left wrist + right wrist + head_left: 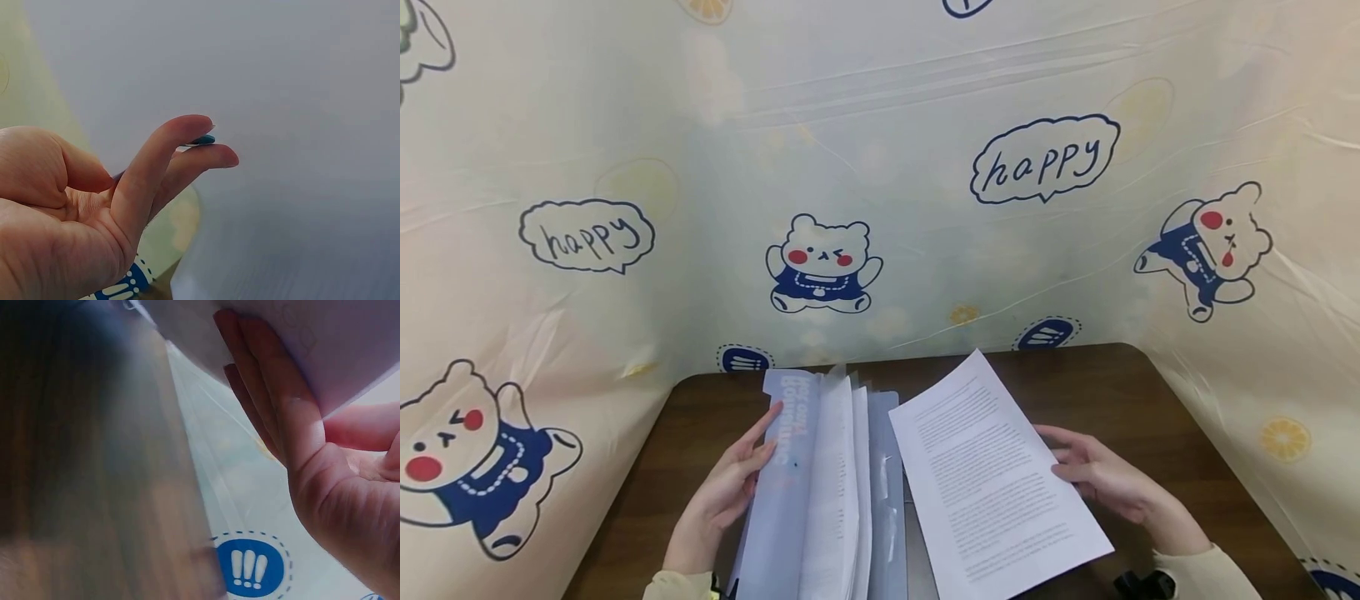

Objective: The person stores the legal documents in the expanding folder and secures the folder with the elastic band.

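Note:
A translucent blue folder stands opened on the table, with several white printed sheets inside. My left hand holds its cover by the left edge, thumb on the front. Seen from the left wrist, the hand's bent fingers lie before a broad bluish surface, and a small teal tip shows between two of them; its kind cannot be told. My right hand pinches a printed sheet of paper by its right edge, thumb in front and fingers behind. The sheet tilts to the right of the folder.
Beneath is a dark brown wooden table. A pale curtain with cartoon bears and "happy" bubbles hangs behind and on both sides. A grey flat surface shows between folder and sheet. A black band sits at the right wrist.

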`<state>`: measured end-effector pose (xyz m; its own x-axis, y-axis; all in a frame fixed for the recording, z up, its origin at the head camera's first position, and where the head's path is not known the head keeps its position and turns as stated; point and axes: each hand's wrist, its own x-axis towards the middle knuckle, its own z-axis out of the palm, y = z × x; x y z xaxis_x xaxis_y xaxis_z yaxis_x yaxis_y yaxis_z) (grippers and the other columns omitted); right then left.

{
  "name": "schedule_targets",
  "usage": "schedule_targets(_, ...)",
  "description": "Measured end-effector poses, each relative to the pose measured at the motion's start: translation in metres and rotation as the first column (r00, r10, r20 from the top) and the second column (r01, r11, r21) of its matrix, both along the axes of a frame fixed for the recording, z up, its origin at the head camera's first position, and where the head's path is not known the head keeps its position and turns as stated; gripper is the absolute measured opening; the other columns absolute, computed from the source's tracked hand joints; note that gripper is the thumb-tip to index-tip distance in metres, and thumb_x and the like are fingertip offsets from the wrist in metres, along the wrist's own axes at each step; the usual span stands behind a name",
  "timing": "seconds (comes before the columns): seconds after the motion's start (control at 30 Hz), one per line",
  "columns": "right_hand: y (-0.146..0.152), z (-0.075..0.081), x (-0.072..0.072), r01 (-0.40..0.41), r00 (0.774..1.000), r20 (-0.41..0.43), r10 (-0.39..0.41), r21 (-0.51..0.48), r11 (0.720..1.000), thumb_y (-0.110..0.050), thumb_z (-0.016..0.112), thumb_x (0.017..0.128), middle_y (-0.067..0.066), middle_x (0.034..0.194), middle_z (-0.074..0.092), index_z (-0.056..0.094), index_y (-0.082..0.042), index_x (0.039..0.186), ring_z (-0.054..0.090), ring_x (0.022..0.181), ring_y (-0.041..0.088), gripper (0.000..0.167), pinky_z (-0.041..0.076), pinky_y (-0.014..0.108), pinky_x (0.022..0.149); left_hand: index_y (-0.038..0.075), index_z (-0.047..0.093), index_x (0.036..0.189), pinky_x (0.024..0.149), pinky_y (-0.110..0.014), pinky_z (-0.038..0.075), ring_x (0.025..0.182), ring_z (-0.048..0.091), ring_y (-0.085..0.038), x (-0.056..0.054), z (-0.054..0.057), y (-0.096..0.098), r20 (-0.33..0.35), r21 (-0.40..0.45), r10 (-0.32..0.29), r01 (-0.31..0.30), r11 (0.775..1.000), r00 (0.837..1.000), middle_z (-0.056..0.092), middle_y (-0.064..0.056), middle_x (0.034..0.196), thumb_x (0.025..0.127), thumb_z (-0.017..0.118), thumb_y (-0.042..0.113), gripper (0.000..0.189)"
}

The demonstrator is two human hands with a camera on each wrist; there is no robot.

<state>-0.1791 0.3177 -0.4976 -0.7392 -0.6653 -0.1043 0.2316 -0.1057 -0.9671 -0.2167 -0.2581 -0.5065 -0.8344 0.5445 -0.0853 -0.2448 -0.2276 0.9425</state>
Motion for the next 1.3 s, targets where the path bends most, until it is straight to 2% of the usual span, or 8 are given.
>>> schedule_targets(0.2, -0.017, -0.010, -0.001, 0.055, 0.998, 0.032, -0.056, 0.042, 0.998, -0.003, 0.050, 0.113, 0.006, 0.134, 0.078, -0.003, 0.013, 0.168, 0.081, 0.111, 0.019, 0.078, 0.069, 0.033, 0.090, 0.030, -0.001, 0.179, 0.095, -0.025, 0.064, 0.113, 0.079, -0.007, 0.000, 0.000, 0.000, 0.003, 0.005, -0.007, 0.007, 1.000, 1.000, 0.071, 0.008, 0.140, 0.121, 0.034, 0.011, 0.070)
schedule_targets(0.6, -0.074, -0.022, -0.008, 0.187, 0.977, 0.077, -0.199, 0.148, 0.971, -0.004, 0.053, 0.112, 0.016, 0.134, 0.077, 0.006, 0.005, 0.173, 0.081, 0.102, 0.017, 0.077, 0.068, 0.031, 0.083, 0.030, -0.002, 0.178, 0.098, -0.025, 0.064, 0.115, 0.077, -0.006, 0.000, -0.001, 0.003, 0.038, -0.025, 0.007, -0.006, 1.000, 0.999, 0.065, 0.010, 0.145, 0.121, 0.037, 0.013, 0.071)
schedule_targets(0.77, -0.088, -0.026, -0.001, 0.233, 0.965, 0.084, -0.247, 0.144, 0.962, -0.001, 0.050, 0.111, 0.021, 0.136, 0.075, 0.006, 0.006, 0.173, 0.080, 0.100, 0.016, 0.076, 0.067, 0.029, 0.078, 0.029, -0.002, 0.178, 0.097, -0.026, 0.064, 0.116, 0.078, -0.007, 0.000, -0.002, 0.002, 0.028, -0.002, 0.007, -0.007, 1.000, 1.000, 0.068, 0.008, 0.144, 0.121, 0.036, 0.012, 0.071)
schedule_targets(0.97, -0.105, -0.033, 0.015, 0.274, 0.952, 0.103, -0.290, 0.141, 0.951, 0.004, 0.048, 0.108, 0.022, 0.133, 0.074, 0.006, 0.008, 0.172, 0.078, 0.097, 0.015, 0.077, 0.065, 0.027, 0.073, 0.027, -0.003, 0.178, 0.093, -0.024, 0.064, 0.115, 0.079, -0.008, 0.001, -0.002, 0.002, 0.018, 0.015, 0.019, -0.019, 1.000, 1.000, 0.071, 0.008, 0.142, 0.121, 0.035, 0.011, 0.071)
schedule_targets(1.1, -0.113, -0.037, 0.023, 0.270, 0.950, 0.122, -0.288, 0.144, 0.952, 0.005, 0.048, 0.108, 0.022, 0.134, 0.073, 0.004, 0.009, 0.171, 0.078, 0.102, 0.018, 0.077, 0.068, 0.031, 0.077, 0.026, -0.003, 0.178, 0.094, -0.025, 0.064, 0.116, 0.079, -0.009, 0.001, -0.002, 0.003, 0.023, 0.004, 0.028, -0.028, 1.000, 0.999, 0.072, 0.008, 0.141, 0.121, 0.036, 0.012, 0.071)
schedule_targets(1.3, -0.115, -0.037, 0.027, 0.256, 0.954, 0.124, -0.274, 0.144, 0.956, 0.005, 0.047, 0.109, 0.022, 0.135, 0.072, 0.000, 0.010, 0.171, 0.078, 0.104, 0.020, 0.078, 0.068, 0.032, 0.078, 0.025, -0.004, 0.178, 0.095, -0.026, 0.064, 0.117, 0.079, -0.008, 0.002, -0.001, 0.002, 0.011, -0.016, 0.035, -0.035, 0.999, 0.999, 0.071, 0.009, 0.141, 0.121, 0.036, 0.012, 0.071)
